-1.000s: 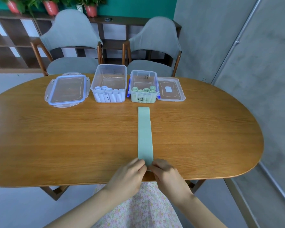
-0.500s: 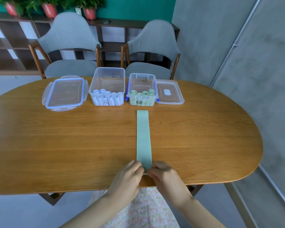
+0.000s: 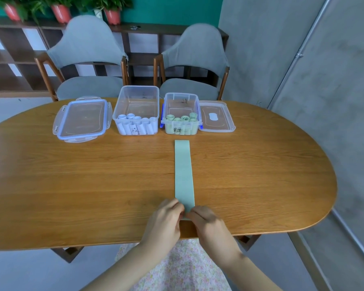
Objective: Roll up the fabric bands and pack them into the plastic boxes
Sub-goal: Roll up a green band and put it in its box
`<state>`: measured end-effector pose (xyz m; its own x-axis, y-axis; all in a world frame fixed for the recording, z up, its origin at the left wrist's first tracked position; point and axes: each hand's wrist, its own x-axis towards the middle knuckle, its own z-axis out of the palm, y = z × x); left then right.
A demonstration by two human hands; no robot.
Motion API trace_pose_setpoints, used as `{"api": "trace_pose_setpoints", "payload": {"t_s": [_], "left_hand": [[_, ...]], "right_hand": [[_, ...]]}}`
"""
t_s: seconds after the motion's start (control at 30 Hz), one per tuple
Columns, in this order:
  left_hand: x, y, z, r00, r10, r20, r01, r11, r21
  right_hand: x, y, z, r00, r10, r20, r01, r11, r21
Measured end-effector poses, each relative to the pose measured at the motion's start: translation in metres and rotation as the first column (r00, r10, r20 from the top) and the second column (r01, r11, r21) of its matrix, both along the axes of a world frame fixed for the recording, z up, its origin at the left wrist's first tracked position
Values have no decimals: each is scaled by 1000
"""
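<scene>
A pale green fabric band [image 3: 183, 175] is being shown flat on the warm orange-brown, wood-grained oval table [image 3: 93, 185]. Rolled white bands [image 3: 135, 124] are being displayed in the larger clear plastic box [image 3: 136, 97], and rolled pale green bands [image 3: 182, 122] in the smaller clear plastic box with blue clips [image 3: 181, 101]. A clear lid edged in blue [image 3: 81, 119] and a plain clear lid with a white patch [image 3: 215, 116] are being seen beside them. Grey upholstered chairs with brown wooden frames [image 3: 88, 59] are being framed against a teal wall [image 3: 172, 9], with pinkish-red plant pots [image 3: 61, 13] on a dark brown shelf. A pale floral-patterned garment [image 3: 177, 269] is being glimpsed below.
</scene>
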<state>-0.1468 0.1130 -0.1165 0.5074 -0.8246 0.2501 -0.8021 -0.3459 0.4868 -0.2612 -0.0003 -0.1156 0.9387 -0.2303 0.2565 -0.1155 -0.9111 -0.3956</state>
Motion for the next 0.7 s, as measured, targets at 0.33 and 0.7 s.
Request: {"api": "trace_pose_setpoints", "payload": {"t_s": [0.33,0.7], "left_hand": [[0,7,1,991,-79,107,79,997,2],[6,-12,-4,960,135,-244,-172,975,-137]], "right_hand": [[12,-15,1,997,-67,-37,73,979,189],[15,-12,-2,987,-155,44,151,984,92]]}}
